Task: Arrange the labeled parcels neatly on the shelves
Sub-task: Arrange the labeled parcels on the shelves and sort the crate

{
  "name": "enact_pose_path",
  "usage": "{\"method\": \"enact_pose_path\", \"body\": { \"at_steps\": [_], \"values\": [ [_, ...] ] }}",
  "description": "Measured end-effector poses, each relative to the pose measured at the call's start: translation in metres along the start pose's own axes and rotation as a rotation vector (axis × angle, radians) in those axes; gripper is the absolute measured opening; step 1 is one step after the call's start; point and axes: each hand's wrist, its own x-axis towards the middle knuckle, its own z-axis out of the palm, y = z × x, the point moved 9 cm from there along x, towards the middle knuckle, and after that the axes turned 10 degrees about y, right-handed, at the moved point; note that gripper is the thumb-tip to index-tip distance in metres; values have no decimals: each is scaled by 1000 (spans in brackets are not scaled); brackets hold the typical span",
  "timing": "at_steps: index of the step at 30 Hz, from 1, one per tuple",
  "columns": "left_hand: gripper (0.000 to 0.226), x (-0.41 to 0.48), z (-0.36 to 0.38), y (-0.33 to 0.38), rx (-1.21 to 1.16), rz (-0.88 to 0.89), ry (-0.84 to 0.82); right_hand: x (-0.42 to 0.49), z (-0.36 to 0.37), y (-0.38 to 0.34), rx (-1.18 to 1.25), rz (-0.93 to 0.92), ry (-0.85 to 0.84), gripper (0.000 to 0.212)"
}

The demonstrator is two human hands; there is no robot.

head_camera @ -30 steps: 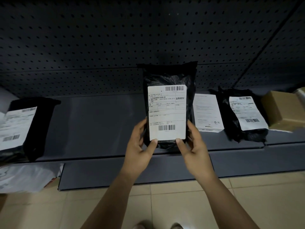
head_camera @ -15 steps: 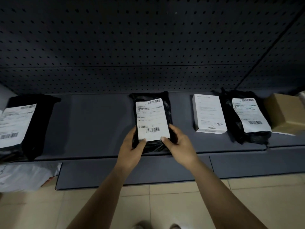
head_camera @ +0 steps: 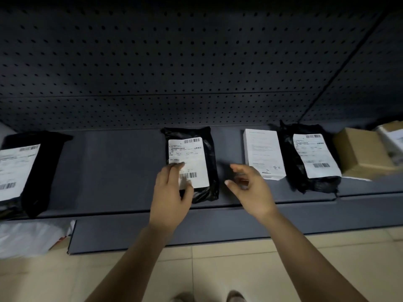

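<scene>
A black bagged parcel with a white barcode label lies flat, label up, in the middle of the low grey shelf. My left hand rests on its near left corner, fingers straight over the label. My right hand hovers just right of the parcel, apart from it, fingers loosely spread and holding nothing. Further right lie a white box and another black labeled parcel. A large black labeled parcel sits at the shelf's far left.
A brown cardboard box stands at the right end of the shelf, with another package behind it. The pegboard back wall rises behind. A white bag lies on the tiled floor at lower left.
The parcel went from held upright in both hands to lying flat on the shelf. My right hand has let go and drawn off to the right; my left stays on it.
</scene>
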Motion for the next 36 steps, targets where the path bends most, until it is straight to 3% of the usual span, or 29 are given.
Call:
{"method": "enact_pose_path", "body": {
  "at_steps": [8,18,23,26,36],
  "values": [
    [37,4,81,88,41,143,-190,27,-91,31,-181,-44,70,36],
    [62,-5,178,93,58,-176,-367,66,-84,88,-308,-36,-119,46],
    [61,-21,173,91,2,-215,-293,51,-83,90,-157,-66,-116,37],
    [60,-42,164,91,-42,-213,-275,32,-92,91,-51,-49,-83,46],
    [73,-69,174,88,-73,-237,-432,11,-103,112,165,30,25,59]
  ]
}}
